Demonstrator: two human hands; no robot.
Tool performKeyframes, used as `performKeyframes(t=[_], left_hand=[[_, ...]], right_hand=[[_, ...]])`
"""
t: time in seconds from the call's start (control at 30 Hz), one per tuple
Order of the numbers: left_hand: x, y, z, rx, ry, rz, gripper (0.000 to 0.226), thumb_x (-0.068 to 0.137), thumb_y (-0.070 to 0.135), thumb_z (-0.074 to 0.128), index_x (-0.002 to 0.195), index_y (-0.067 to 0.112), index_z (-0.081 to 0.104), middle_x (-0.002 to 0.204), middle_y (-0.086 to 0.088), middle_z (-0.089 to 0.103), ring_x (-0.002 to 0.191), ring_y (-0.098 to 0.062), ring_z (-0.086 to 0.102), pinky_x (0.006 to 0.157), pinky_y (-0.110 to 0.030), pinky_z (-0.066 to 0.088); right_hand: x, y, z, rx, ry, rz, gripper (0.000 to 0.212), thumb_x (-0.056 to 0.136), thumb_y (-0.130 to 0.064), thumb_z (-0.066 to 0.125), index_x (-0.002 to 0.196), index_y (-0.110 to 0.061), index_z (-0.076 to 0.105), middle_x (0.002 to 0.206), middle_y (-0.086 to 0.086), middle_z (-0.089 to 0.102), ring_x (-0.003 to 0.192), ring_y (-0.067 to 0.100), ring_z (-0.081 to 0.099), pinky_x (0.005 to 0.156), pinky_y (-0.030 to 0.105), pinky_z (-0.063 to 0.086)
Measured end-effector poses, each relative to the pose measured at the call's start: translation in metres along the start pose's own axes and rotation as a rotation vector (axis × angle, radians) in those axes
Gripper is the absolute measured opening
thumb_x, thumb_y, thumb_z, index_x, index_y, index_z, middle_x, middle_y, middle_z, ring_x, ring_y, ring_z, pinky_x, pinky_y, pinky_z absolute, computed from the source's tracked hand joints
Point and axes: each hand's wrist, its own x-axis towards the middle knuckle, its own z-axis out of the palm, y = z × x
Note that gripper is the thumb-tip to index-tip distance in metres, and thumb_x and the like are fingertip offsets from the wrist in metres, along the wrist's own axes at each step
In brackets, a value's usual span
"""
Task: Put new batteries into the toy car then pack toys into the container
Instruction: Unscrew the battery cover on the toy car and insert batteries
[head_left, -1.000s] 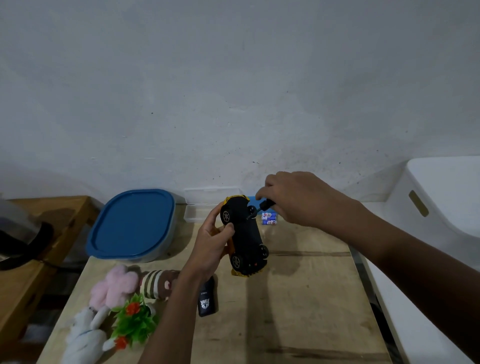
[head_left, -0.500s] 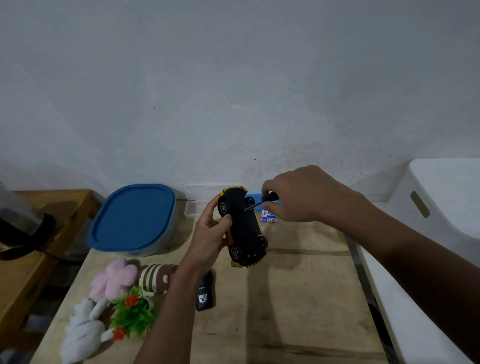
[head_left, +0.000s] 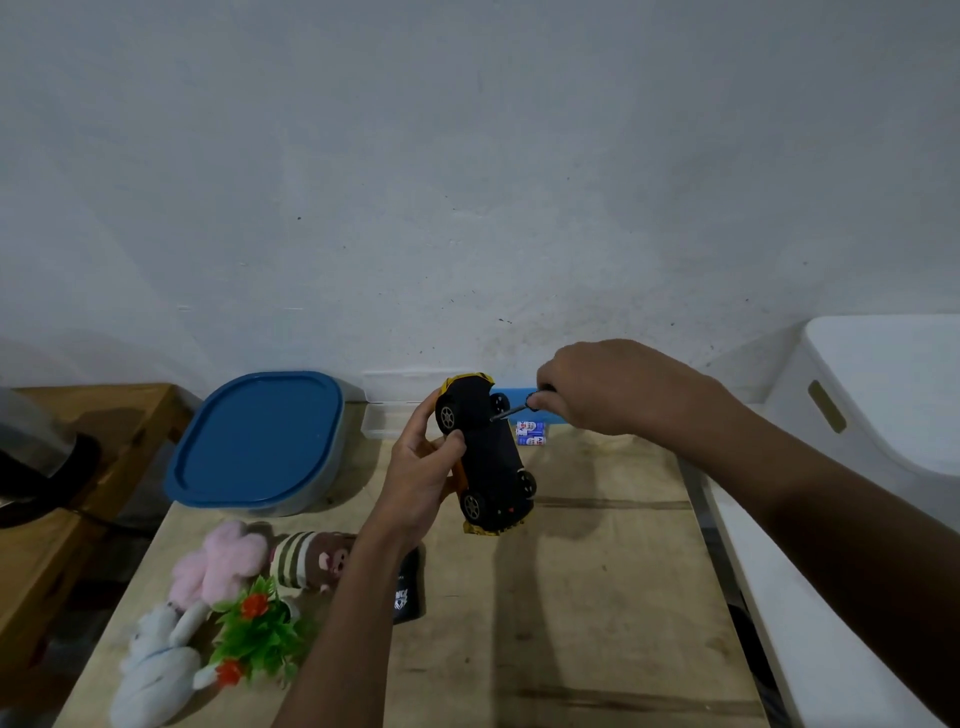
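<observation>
My left hand (head_left: 421, 478) grips the yellow toy car (head_left: 488, 457), turned so its black underside faces me, above the wooden table (head_left: 587, 597). My right hand (head_left: 592, 389) pinches a small screwdriver (head_left: 511, 410) whose tip touches the car's underside near the upper wheels. Two blue-and-white batteries (head_left: 532, 434) lie on the table just behind the car. A container with a blue lid (head_left: 257, 439) stands at the back left. Plush toys, one pink (head_left: 218, 561), one striped brown (head_left: 306, 558), one pale blue (head_left: 156, 660), and a green plastic plant (head_left: 257, 636) lie front left.
A small black object (head_left: 408, 592) lies on the table beside my left forearm. A clear shallow box (head_left: 395, 410) sits against the wall behind the car. A white plastic bin (head_left: 872, 415) stands at the right, a lower wooden bench (head_left: 78, 467) at the left.
My right hand lifted the screwdriver from near the batteries and brought its tip onto the car's underside. My left hand raised the car slightly.
</observation>
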Motion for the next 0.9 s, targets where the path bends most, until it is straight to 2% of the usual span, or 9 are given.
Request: performKeyframes(t=[0.1, 0.17, 0.23, 0.33, 0.43, 0.53, 0.63, 0.77, 0.9], left_hand=[[0.0007, -0.0009, 0.0001, 0.000, -0.004, -0.006, 0.054, 0.098, 0.003, 0.052, 0.142, 0.032, 0.047, 0.113, -0.013, 0.071, 0.100, -0.029, 0.071, 0.073, -0.043, 0.059], [0.0002, -0.0007, 0.0004, 0.000, -0.010, -0.003, 0.053, 0.098, 0.003, 0.052, 0.142, 0.033, 0.048, 0.111, -0.009, 0.073, 0.100, -0.029, 0.072, 0.076, -0.045, 0.060], [0.0000, -0.0007, 0.0006, 0.002, -0.020, 0.000, 0.052, 0.098, 0.003, 0.052, 0.141, 0.033, 0.048, 0.108, -0.007, 0.074, 0.100, -0.028, 0.072, 0.080, -0.049, 0.060], [0.0002, -0.0001, 0.0007, 0.006, -0.019, -0.002, 0.052, 0.098, 0.004, 0.053, 0.140, 0.034, 0.049, 0.106, -0.008, 0.074, 0.097, -0.027, 0.072, 0.082, -0.051, 0.060], [0.0008, -0.0015, 0.0000, -0.005, -0.015, 0.002, 0.052, 0.098, 0.003, 0.054, 0.140, 0.033, 0.049, 0.107, -0.009, 0.073, 0.100, -0.030, 0.071, 0.081, -0.051, 0.060], [0.0015, -0.0019, -0.0018, -0.025, -0.012, -0.007, 0.053, 0.098, 0.004, 0.054, 0.141, 0.034, 0.049, 0.114, -0.011, 0.071, 0.103, -0.032, 0.070, 0.074, -0.044, 0.060], [0.0022, -0.0031, -0.0043, -0.021, -0.006, -0.012, 0.054, 0.098, 0.005, 0.054, 0.143, 0.034, 0.047, 0.120, -0.015, 0.067, 0.106, -0.035, 0.068, 0.074, -0.044, 0.059], [0.0023, -0.0033, -0.0071, -0.026, -0.006, -0.005, 0.054, 0.097, 0.005, 0.055, 0.142, 0.035, 0.048, 0.116, -0.017, 0.068, 0.104, -0.034, 0.069, 0.074, -0.044, 0.059], [0.0020, -0.0036, -0.0083, -0.015, -0.010, -0.008, 0.055, 0.097, 0.007, 0.056, 0.143, 0.035, 0.046, 0.122, -0.020, 0.064, 0.102, -0.032, 0.068, 0.073, -0.041, 0.058]], right_hand=[[-0.0023, 0.0002, -0.0005, -0.017, 0.068, -0.050, 0.021, 0.097, -0.038, 0.052, 0.114, -0.027, 0.056, 0.100, -0.003, 0.063, 0.081, 0.017, 0.059, 0.063, 0.028, 0.038], [-0.0044, -0.0001, -0.0006, -0.015, 0.086, -0.057, 0.019, 0.095, -0.033, 0.056, 0.114, -0.031, 0.051, 0.092, -0.005, 0.060, 0.074, 0.016, 0.055, 0.059, 0.026, 0.033], [-0.0046, -0.0021, 0.0009, 0.005, 0.106, -0.048, 0.017, 0.095, -0.035, 0.053, 0.111, -0.031, 0.052, 0.084, -0.008, 0.054, 0.070, 0.016, 0.052, 0.057, 0.027, 0.032], [-0.0042, -0.0042, 0.0022, 0.021, 0.155, -0.032, 0.021, 0.098, -0.043, 0.043, 0.106, -0.030, 0.057, 0.081, -0.010, 0.056, 0.069, 0.015, 0.053, 0.058, 0.028, 0.032], [-0.0041, -0.0022, 0.0016, 0.003, 0.198, -0.081, 0.016, 0.097, -0.040, 0.048, 0.107, -0.034, 0.058, 0.095, -0.010, 0.064, 0.075, 0.012, 0.055, 0.063, 0.026, 0.036], [-0.0043, -0.0019, 0.0027, -0.007, 0.199, -0.125, 0.020, 0.094, -0.033, 0.057, 0.113, -0.037, 0.058, 0.109, -0.011, 0.059, 0.090, 0.012, 0.057, 0.066, 0.025, 0.035], [-0.0021, -0.0036, 0.0040, 0.005, 0.162, -0.067, 0.030, 0.094, -0.031, 0.057, 0.124, -0.030, 0.057, 0.113, -0.006, 0.062, 0.097, 0.016, 0.060, 0.076, 0.031, 0.049], [-0.0006, -0.0028, 0.0039, 0.003, 0.111, -0.031, 0.024, 0.093, -0.030, 0.056, 0.115, -0.028, 0.067, 0.103, -0.002, 0.069, 0.085, 0.020, 0.065, 0.073, 0.033, 0.053], [-0.0024, -0.0051, 0.0039, -0.050, 0.143, -0.061, 0.023, 0.094, -0.042, 0.050, 0.102, -0.034, 0.070, 0.082, -0.010, 0.065, 0.066, 0.012, 0.058, 0.057, 0.025, 0.038]])
